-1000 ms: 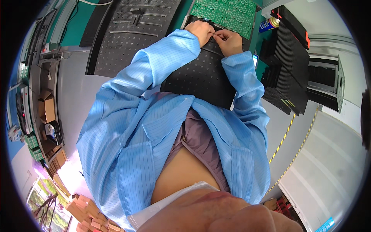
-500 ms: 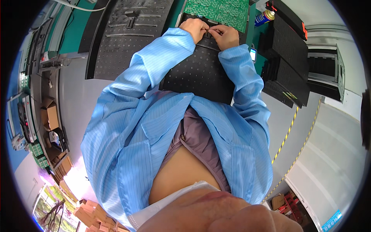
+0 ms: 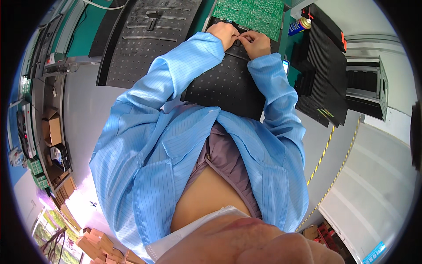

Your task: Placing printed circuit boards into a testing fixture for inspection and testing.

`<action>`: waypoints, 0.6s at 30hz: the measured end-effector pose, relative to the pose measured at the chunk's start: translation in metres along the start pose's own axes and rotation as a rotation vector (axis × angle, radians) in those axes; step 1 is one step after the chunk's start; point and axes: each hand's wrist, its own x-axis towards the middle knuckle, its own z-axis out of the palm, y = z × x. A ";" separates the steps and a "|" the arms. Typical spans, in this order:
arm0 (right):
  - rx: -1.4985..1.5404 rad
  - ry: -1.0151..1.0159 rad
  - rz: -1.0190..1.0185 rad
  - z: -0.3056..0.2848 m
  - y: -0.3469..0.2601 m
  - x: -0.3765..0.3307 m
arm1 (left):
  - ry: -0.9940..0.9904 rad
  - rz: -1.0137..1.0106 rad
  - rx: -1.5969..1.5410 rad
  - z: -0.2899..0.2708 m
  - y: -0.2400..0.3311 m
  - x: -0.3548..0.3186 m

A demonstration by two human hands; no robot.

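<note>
Blue striped sleeves [image 3: 187,61] reach over black holed board [image 3: 224,86] in front of us. Near its far end, our left hand [image 3: 223,35] and right hand [image 3: 257,45] meet, fingers pinched narrow; whether anything small sits between fingertips, we cannot tell. Green circuit panel [image 3: 250,15] lies just beyond hands: looks light, stiff, fragile; we judge outer edges best hold. Spray can [image 3: 300,26] off to right.
</note>
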 end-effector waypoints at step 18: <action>0.212 -0.091 -0.116 -0.055 -0.025 0.013 | -0.029 -0.076 -0.031 -0.004 0.002 0.001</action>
